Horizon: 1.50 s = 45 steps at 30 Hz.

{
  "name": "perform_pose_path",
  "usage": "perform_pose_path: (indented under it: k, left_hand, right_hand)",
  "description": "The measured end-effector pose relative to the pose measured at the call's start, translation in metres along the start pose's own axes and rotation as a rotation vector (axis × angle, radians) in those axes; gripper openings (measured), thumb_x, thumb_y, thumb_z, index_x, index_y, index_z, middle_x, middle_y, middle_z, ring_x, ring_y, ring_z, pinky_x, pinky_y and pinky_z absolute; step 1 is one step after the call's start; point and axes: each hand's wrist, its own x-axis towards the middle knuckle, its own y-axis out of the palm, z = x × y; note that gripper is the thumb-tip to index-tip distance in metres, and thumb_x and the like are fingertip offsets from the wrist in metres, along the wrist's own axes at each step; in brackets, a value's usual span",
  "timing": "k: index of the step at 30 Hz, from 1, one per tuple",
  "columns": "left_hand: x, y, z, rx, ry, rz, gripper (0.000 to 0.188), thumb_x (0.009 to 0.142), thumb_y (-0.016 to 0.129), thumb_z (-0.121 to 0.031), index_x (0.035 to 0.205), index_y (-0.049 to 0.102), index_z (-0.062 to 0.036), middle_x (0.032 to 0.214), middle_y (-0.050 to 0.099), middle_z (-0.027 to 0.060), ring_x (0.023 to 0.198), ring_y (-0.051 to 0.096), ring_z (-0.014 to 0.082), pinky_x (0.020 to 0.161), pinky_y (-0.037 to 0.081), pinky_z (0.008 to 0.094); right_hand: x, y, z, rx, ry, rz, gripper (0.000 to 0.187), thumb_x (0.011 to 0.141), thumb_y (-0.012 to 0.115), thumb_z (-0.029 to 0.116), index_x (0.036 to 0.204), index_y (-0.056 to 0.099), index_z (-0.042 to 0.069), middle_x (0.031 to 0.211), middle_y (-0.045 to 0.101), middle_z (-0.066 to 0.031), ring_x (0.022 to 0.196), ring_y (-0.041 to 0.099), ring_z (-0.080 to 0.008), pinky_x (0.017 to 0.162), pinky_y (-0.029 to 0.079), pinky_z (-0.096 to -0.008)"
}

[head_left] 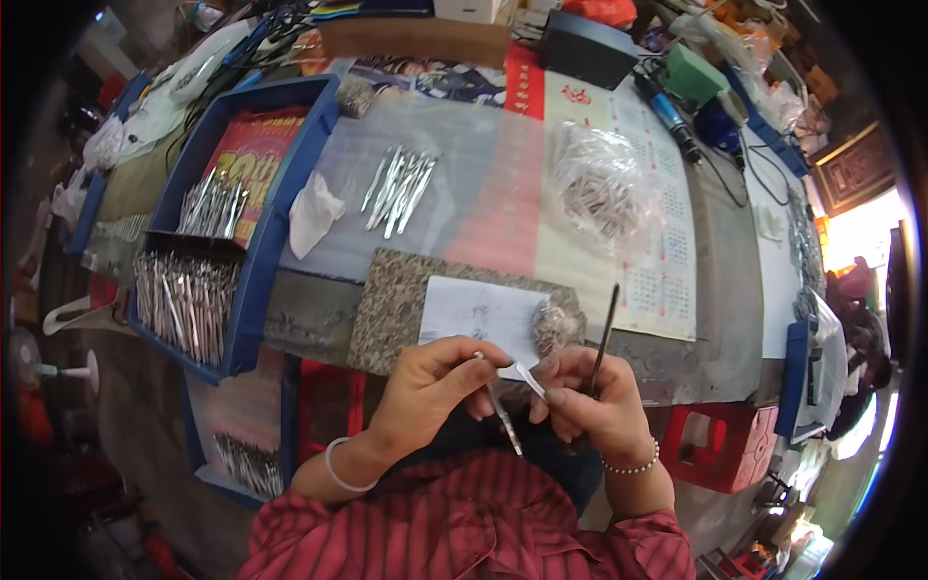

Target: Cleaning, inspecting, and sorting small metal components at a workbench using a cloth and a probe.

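My left hand [440,385] is closed on a thin silvery rod [505,421] that slants down toward my lap. A narrow white strip [528,379] runs between both hands, its right end pinched by my right hand [592,398]. A slim dark stick [609,324] points up from the fingers of that same hand; whether it is a brush or another tool I cannot tell. Just beyond my hands, a white paper sheet [464,307] lies on a speckled stone slab [387,300]. On the slab's right side is a crumpled greyish wad [558,324].
Silvery pieces [188,300] fill part of a blue tray [273,227] at the left; more lie loose [398,188] on plastic sheeting. A clear bag [609,188] of pale pieces rests at the right. A red stool [715,445] stands below the table edge.
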Motion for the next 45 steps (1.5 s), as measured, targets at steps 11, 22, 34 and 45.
perform_pose_path:
  k: [11, 22, 34, 45]
  left_hand:
    - [-0.012, 0.001, 0.015, -0.124, -0.029, -0.057, 0.028, 0.098, 0.054, -0.023, 0.107, 0.064, 0.0012, 0.076, 0.063, 0.002, 0.063, 0.059, 0.0064, 0.057, 0.049, 0.0206]
    - [-0.012, -0.003, 0.015, -0.044, 0.016, -0.092, 0.025, 0.098, 0.054, -0.02, 0.106, 0.064, 0.0016, 0.077, 0.063, 0.0025, 0.065, 0.06, 0.0069, 0.06, 0.05, 0.0207]
    - [-0.014, -0.042, -0.018, 0.741, 0.396, 0.095, 0.015, 0.082, 0.067, 0.003, 0.097, 0.065, 0.0005, 0.085, 0.064, 0.0094, 0.079, 0.065, 0.0184, 0.067, 0.05, 0.0268]
    - [0.005, -0.059, 0.002, 1.313, 0.721, -0.295, 0.02, 0.071, 0.073, -0.006, 0.087, 0.061, -0.0086, 0.083, 0.06, 0.0037, 0.094, 0.06, 0.0261, 0.08, 0.039, 0.0384]
  right_hand:
    - [-0.005, 0.018, -0.033, -0.74, -0.58, -0.094, 0.03, 0.077, 0.064, -0.004, 0.107, 0.062, 0.001, 0.075, 0.064, -0.0085, 0.06, 0.064, -0.0166, 0.053, 0.049, -0.0256]
    - [0.0, 0.028, -0.037, -0.949, -0.69, -0.073, 0.036, 0.073, 0.07, 0.0, 0.108, 0.061, 0.002, 0.07, 0.056, -0.0079, 0.056, 0.058, -0.0231, 0.048, 0.046, -0.0327]
    - [0.025, 0.031, 0.001, -1.321, -0.85, 0.137, 0.026, 0.072, 0.071, 0.006, 0.097, 0.064, 0.005, 0.076, 0.059, -0.0031, 0.062, 0.058, -0.019, 0.049, 0.047, -0.0314]
    - [0.027, 0.044, 0.032, -0.977, -0.92, -0.153, 0.028, 0.095, 0.049, 0.025, 0.104, 0.06, 0.001, 0.098, 0.068, -0.0164, 0.075, 0.067, -0.0307, 0.062, 0.051, -0.0343]
